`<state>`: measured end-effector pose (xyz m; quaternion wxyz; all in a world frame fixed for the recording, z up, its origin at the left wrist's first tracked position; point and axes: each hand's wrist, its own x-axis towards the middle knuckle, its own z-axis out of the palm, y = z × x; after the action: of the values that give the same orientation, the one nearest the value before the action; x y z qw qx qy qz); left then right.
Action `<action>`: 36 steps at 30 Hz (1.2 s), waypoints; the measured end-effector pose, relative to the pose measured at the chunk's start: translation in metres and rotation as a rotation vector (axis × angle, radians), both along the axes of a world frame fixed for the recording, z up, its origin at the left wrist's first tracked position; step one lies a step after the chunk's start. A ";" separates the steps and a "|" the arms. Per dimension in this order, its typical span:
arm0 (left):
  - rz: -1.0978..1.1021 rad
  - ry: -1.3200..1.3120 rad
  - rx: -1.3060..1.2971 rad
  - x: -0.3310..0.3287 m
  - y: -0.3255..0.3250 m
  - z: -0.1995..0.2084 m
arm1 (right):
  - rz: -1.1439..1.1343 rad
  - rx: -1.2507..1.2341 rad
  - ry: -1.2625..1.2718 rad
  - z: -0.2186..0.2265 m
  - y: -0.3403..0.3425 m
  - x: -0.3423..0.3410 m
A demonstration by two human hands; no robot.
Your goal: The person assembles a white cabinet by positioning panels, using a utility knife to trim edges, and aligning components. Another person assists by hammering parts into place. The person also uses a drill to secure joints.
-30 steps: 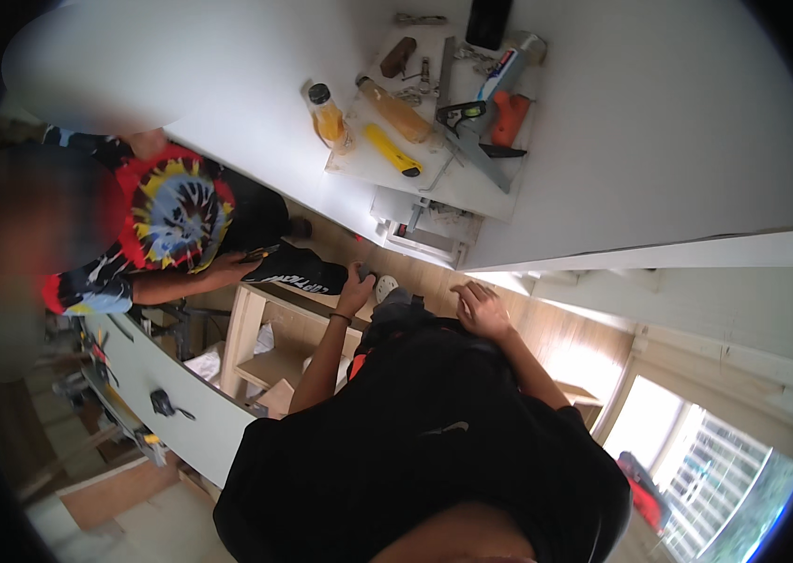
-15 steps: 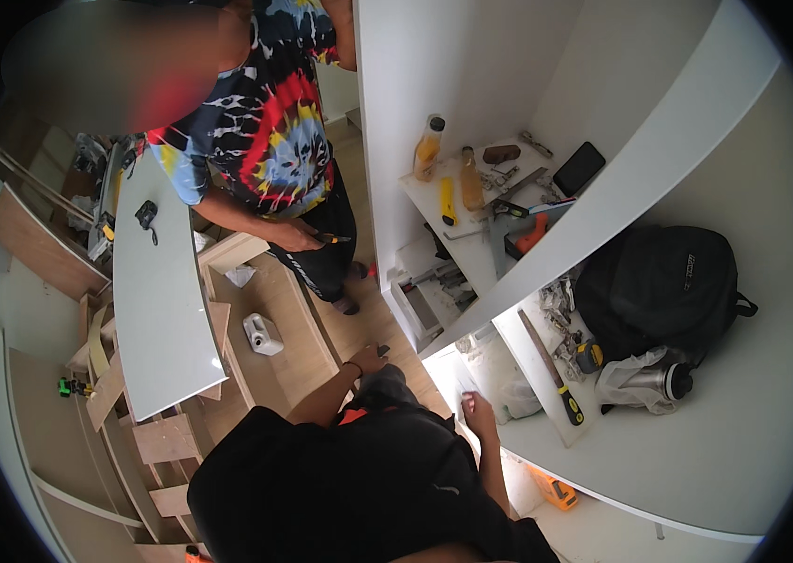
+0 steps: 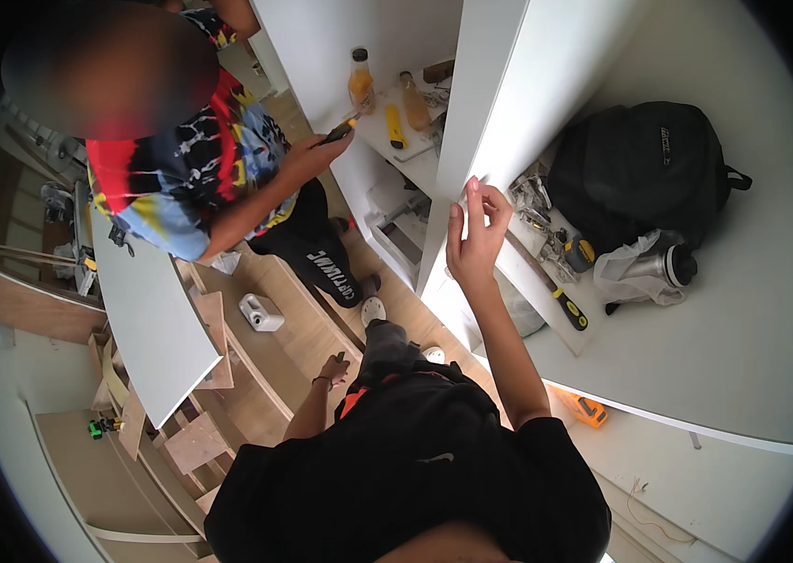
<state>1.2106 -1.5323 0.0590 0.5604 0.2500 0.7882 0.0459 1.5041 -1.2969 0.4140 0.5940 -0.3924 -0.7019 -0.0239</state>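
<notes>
Fingers (image 3: 476, 206) of the right hand (image 3: 479, 235) are extended and loosely spread, raised just at the front edge of an upright white panel (image 3: 483, 103). The left hand (image 3: 332, 371) is lowered beside the leg, its fingers curled; a small dark object (image 3: 341, 357) seems to be gripped there, too little of it being shown for its kind to be told. Right of the panel, a black backpack (image 3: 645, 169), a bagged metal bottle (image 3: 675, 266), a tape measure (image 3: 579, 253) and a long tool with a black-and-yellow handle (image 3: 569, 310) are seen. Beyond the panel, a yellow cutter (image 3: 394, 129) is laid near two bottles of yellowish liquid (image 3: 361, 84). By a co-worker's hand (image 3: 314, 158), a dark-handled tool (image 3: 335, 133) is held.
</notes>
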 end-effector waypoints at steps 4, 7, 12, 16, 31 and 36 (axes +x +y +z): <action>0.071 -0.054 -0.010 0.006 -0.030 -0.004 | -0.034 0.028 -0.066 0.002 0.002 -0.001; 0.091 -0.025 -0.023 0.012 -0.040 -0.010 | -0.047 0.025 -0.080 0.003 0.003 0.000; 0.206 -0.114 0.051 0.020 -0.032 -0.024 | -0.071 0.057 -0.135 0.009 0.005 0.000; 0.085 -0.082 0.058 0.022 -0.022 -0.021 | -0.107 0.200 -0.099 0.024 0.015 -0.009; 0.016 -0.005 -0.006 0.013 -0.040 0.004 | -0.123 0.248 0.087 0.033 0.045 -0.036; -0.008 -0.005 -0.005 0.019 -0.042 0.004 | -0.132 0.243 0.084 0.031 0.046 -0.035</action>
<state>1.2296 -1.5744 0.0629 0.5633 0.2515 0.7859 0.0425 1.4687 -1.2510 0.4448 0.6632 -0.3634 -0.6410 -0.1312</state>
